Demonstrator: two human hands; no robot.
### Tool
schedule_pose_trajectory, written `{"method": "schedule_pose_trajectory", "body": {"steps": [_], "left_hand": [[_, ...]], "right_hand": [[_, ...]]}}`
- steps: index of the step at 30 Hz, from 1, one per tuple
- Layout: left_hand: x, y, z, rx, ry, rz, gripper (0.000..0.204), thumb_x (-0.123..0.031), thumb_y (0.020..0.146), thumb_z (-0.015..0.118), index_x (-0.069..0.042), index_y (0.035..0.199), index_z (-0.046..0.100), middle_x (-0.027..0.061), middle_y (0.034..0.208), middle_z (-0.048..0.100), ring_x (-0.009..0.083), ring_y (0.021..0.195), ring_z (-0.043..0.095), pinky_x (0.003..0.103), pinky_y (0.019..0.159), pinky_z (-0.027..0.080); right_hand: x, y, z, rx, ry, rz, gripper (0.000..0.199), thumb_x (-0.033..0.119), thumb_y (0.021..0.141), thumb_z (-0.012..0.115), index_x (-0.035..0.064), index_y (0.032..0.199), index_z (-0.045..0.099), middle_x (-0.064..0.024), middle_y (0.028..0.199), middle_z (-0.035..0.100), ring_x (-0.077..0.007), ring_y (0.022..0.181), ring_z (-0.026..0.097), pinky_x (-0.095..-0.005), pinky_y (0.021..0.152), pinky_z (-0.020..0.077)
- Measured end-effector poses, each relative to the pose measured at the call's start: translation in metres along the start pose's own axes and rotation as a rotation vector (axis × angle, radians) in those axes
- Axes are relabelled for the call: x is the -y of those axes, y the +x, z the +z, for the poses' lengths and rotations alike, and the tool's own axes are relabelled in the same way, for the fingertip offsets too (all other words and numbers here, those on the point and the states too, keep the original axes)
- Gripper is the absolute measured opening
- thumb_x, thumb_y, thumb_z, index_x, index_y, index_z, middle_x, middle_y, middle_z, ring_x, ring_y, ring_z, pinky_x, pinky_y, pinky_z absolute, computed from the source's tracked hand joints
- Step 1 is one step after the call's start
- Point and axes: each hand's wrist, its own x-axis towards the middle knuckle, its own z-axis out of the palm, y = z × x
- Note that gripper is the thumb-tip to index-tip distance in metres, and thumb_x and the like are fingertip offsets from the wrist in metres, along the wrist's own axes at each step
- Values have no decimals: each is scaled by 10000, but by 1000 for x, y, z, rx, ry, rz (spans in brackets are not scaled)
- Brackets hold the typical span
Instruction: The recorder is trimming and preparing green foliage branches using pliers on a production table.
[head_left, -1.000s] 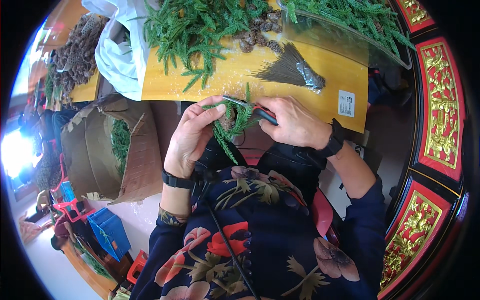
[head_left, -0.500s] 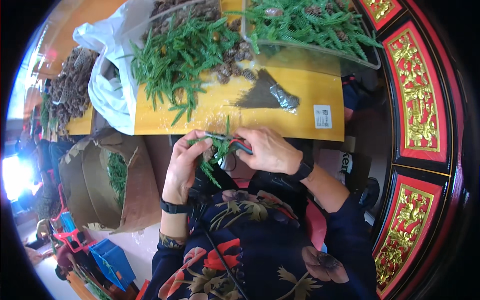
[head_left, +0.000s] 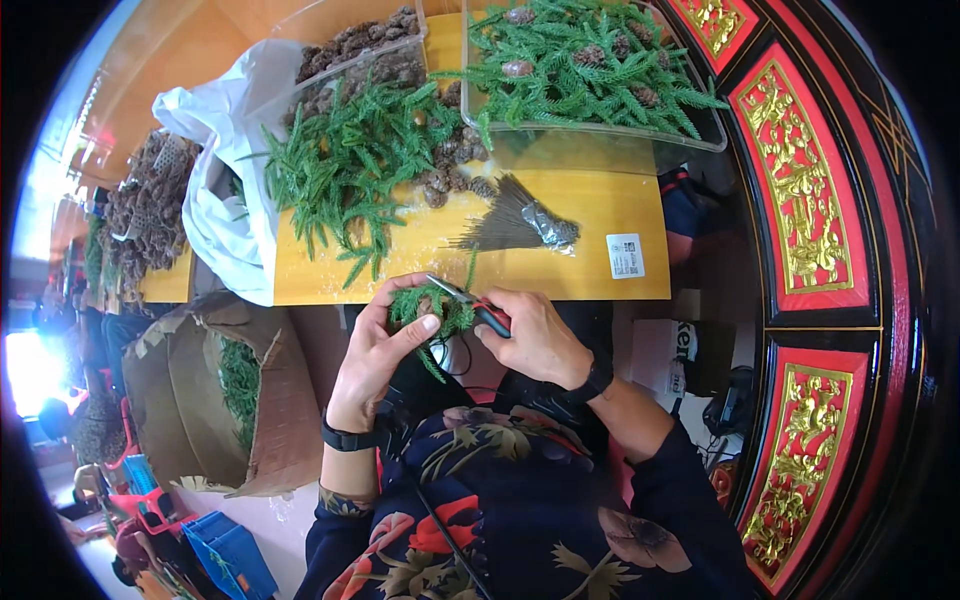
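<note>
Left hand (head_left: 372,340): one, thumb and fingers pinched on one bunch of green needled sprigs (head_left: 455,318), just off the near edge of the flat yellow tabletop (head_left: 590,285). Right hand (head_left: 540,338): one, fingers curled round one steel hand tool with red-and-black handles (head_left: 484,310). Sound handling, judged: stems pinched tight, left thumb clear of the steel. On the tabletop: one fanned bundle of thin brown rods (head_left: 510,213); one white label (head_left: 626,256); brown cones (head_left: 437,185), too overlapped to count.
</note>
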Motion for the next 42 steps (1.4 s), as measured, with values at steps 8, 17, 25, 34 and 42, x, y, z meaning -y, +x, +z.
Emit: {"method": "schedule_pose_trajectory", "body": {"steps": [8, 17, 25, 34, 42], "left_hand": [[6, 3, -6, 82, 84, 34, 375, -56, 826, 687, 4, 1177, 566, 71, 1042, 653, 127, 956, 602, 262, 891, 455], [13, -4, -19, 4, 44, 140, 274, -102, 863, 659, 0, 1112, 607, 70, 1004, 662, 114, 900, 600, 237, 798, 447], [33, -13, -41, 47, 83, 53, 262, -164, 883, 637, -11, 1095, 619, 69, 984, 671, 97, 836, 593, 213, 720, 420], [37, -17, -45, 53, 50, 18, 256, -170, 890, 629, -18, 1095, 623, 68, 968, 673, 97, 829, 591, 214, 720, 420], [40, -16, -43, 41, 59, 15, 254, -171, 896, 624, -20, 1100, 623, 67, 966, 671, 98, 830, 590, 214, 721, 418]], "right_hand": [[6, -6, -9, -75, -50, -23, 175, 95, 749, 652, -9, 841, 545, -182, 637, 531, -378, 619, 554, -414, 576, 430], [29, 6, -61, -244, -76, -67, 243, 119, 793, 641, 15, 1011, 616, -81, 642, 533, -176, 584, 510, -326, 569, 407], [50, 65, -135, -439, -43, -28, 281, 150, 810, 658, 2, 1046, 617, 7, 756, 535, -75, 679, 452, -251, 645, 398], [38, 63, -133, -725, -188, -169, 383, 149, 839, 662, 11, 1175, 541, -4, 887, 544, -67, 767, 470, -230, 715, 425], [-15, 7, -93, -693, -155, -133, 341, 123, 850, 651, 26, 1161, 549, 14, 825, 515, -64, 768, 470, -211, 704, 416]]}}
